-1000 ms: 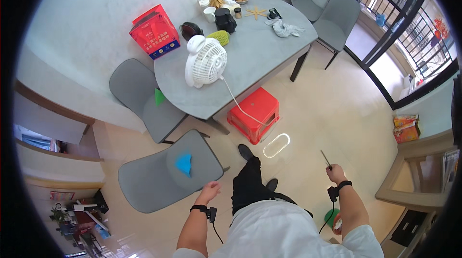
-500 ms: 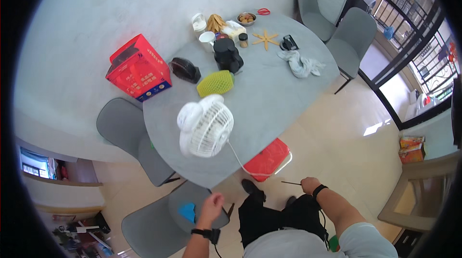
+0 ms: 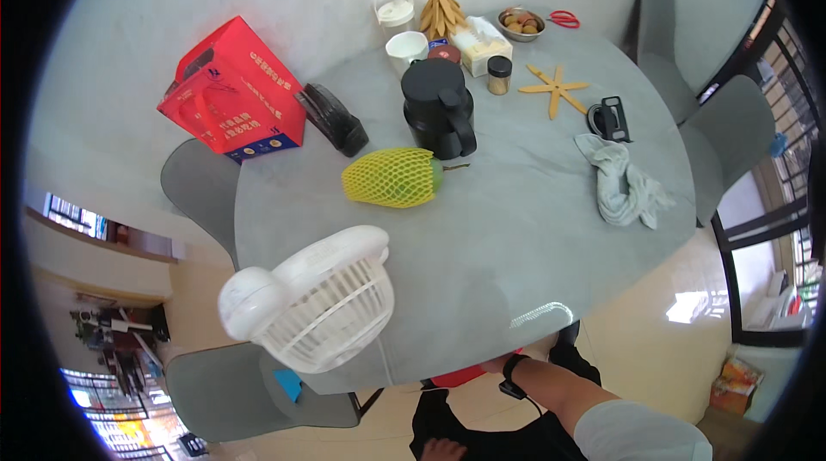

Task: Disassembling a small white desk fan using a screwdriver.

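Observation:
At the lower edge, my left hand (image 3: 443, 450) lies on my black trousers (image 3: 482, 435), fingers stretched out and holding nothing. My right hand (image 3: 493, 365), with a black band at its wrist, reaches down past the table's near edge beside a red stool (image 3: 458, 377). Its fingers are hidden, so I cannot make out whether a thin rod is in it. A white fan (image 3: 331, 310) with a slatted guard stands on the grey table (image 3: 499, 255) to the left of my hands. Its pale cord (image 3: 386, 362) runs down over the near edge.
On the table are a fruit in yellow netting (image 3: 389, 179), a black jug (image 3: 437, 104), a dark brown object (image 3: 333, 119), a grey cloth (image 3: 624, 181) and a wooden star-shaped trivet (image 3: 555, 89). A red box (image 3: 249, 104) stands at the left. Grey chairs (image 3: 249, 392) surround the table.
My right hand, which held a thin dark rod, has moved down to the table's near edge. My left hand has drawn back onto my trousers. The view has tilted and come closer to the table.

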Motion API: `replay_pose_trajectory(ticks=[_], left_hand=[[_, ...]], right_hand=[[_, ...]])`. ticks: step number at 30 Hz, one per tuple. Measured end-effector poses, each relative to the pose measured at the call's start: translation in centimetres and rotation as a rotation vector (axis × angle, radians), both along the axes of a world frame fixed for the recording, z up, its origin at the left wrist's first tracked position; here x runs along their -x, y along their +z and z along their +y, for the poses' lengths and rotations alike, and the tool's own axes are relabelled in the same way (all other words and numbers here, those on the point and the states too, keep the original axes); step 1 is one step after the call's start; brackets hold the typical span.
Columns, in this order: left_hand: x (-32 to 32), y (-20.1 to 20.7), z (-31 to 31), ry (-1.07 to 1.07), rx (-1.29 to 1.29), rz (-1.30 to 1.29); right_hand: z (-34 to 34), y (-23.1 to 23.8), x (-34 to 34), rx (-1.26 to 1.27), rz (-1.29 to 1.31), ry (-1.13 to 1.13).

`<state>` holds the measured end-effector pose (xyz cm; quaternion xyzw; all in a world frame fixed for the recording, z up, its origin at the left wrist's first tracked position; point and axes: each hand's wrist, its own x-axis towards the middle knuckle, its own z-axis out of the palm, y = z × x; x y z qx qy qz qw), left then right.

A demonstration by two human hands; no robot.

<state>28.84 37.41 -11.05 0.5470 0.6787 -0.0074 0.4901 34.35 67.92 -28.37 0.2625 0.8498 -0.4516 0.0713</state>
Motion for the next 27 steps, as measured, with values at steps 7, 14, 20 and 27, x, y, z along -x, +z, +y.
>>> replay_pose_trajectory(ticks=[7, 14, 20, 27], left_hand=[[-10.3, -1.8, 3.4, 0.168, 0.192, -0.115], [-10.2, 4.1, 5.1, 0.588, 0.49, -0.27], [-3.9, 14.6, 10.0, 0.76, 0.816, -0.526], [-10.4, -1.1, -5.2, 0.529, 0.048, -0.42]], right_hand=[[-0.5, 1.6, 6.0, 0.064, -0.03, 0.094], [-1.4, -0.5, 0.3, 0.086, -0.016, 0.108], [-1.8, -2.0, -3.3, 0.107, -0.002, 0.09], [-2.8, -2.6, -1.7, 0.118, 0.016, 0.138]])
